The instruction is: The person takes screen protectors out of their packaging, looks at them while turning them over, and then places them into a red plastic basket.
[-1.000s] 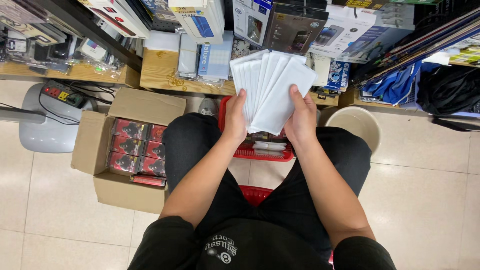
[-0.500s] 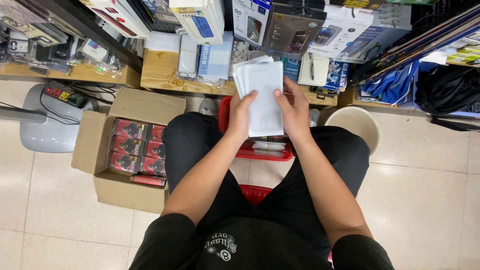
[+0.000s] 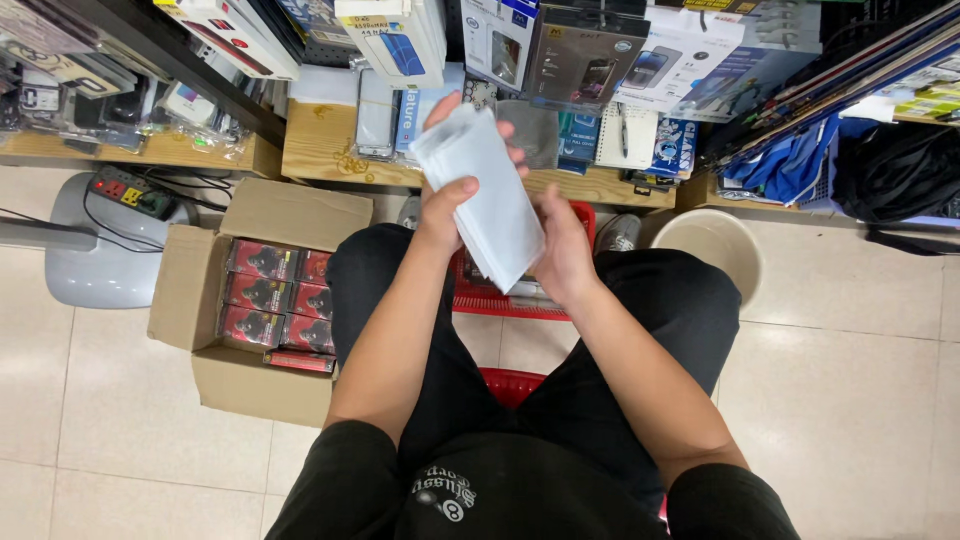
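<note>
While L hand [image 3: 450,205] grips white packets [image 3: 490,200], R hand [image 3: 562,250] fingers touching.

An open cardboard box [image 3: 215,300] of red packages sits near a red basket [image 3: 480,295] and a beige bucket [image 3: 712,250].

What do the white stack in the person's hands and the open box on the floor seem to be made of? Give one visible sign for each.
White stack: probably thin glossy plastic or coated-paper sleeves, as the flat sheets flex and catch light. Open box: corrugated cardboard, matte brown, with folded flaps.
</note>
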